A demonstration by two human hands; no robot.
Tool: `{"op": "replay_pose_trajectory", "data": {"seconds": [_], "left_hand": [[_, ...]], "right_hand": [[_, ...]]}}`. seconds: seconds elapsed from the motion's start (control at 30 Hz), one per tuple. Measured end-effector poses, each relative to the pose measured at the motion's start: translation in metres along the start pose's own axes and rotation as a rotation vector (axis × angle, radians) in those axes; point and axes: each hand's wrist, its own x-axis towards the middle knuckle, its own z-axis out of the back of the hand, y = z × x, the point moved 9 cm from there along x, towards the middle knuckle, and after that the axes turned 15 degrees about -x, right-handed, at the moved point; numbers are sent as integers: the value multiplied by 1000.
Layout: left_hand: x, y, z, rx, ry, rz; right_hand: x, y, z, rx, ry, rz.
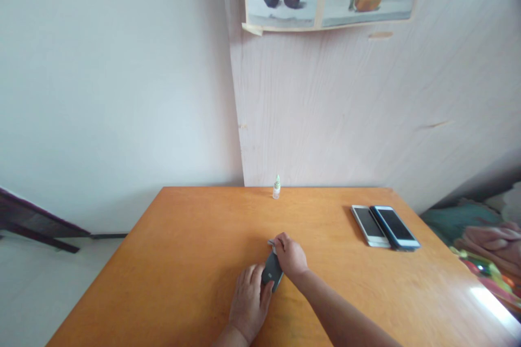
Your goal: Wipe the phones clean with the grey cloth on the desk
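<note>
A dark grey phone (272, 272) with a small light logo lies slanted low in the middle of the table, its back up. My left hand (248, 295) grips its lower left edge, thumb on one side and fingers on the other. At the phone's far end is my right hand (290, 257), fingers closed on a small pale, cloth-like piece (272, 243) that pokes out beyond them. That piece touches or nearly touches the phone; my fingers hide most of it. Farther back, a small clear dropper bottle (276, 191) with a pale tip stands upright.
To the right, a white phone (369, 226) and a phone in a dark blue case (395, 227) lie side by side on the orange wooden table (195, 233). A wall (163, 92) rises behind the table's far edge. Cloth bedding (484, 244) is beyond the right edge.
</note>
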Motion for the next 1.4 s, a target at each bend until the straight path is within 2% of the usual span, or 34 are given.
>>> {"op": "replay_pose_trajectory", "data": {"seconds": [0.23, 0.37, 0.43, 0.57, 0.63, 0.7, 0.77, 0.87, 0.93, 1.07, 1.13, 1.3, 1.33, 1.4], "left_hand": [[2, -12, 2, 73, 7, -11], [2, -15, 3, 107, -21, 0], [1, -14, 3, 122, -23, 15], [0, -13, 3, 119, -28, 26], [-1, -13, 3, 100, -31, 20], [-1, -14, 3, 73, -30, 9], [-1, -15, 3, 51, -38, 1], [-2, -14, 4, 33, -59, -2], [-3, -11, 3, 24, -69, 2], [-7, -5, -1, -4, -60, 8], [-7, -4, -3, -21, -45, 17], [-5, -5, -3, -38, -27, 42], [-5, -5, -3, -39, -27, 40], [-5, -4, -4, -45, -30, 25]], "right_hand": [[-13, -39, 24, -90, -27, -6], [-24, -36, 25, -150, -13, 52], [-37, -22, 18, -167, 2, 141], [-88, 18, 4, -267, -20, 491], [-106, 25, 1, -317, -33, 614], [-107, 23, 1, -359, -20, 678], [-91, 14, 6, -399, -9, 665], [-63, -1, 13, -432, -33, 505], [-65, 0, 8, -427, -25, 480], [-105, 25, -12, -383, 83, 753], [-107, 27, -12, -382, 101, 801], [-56, 7, 10, -433, -27, 519], [-55, 8, 10, -420, -40, 499], [-64, 18, 5, -356, -29, 546]]}}
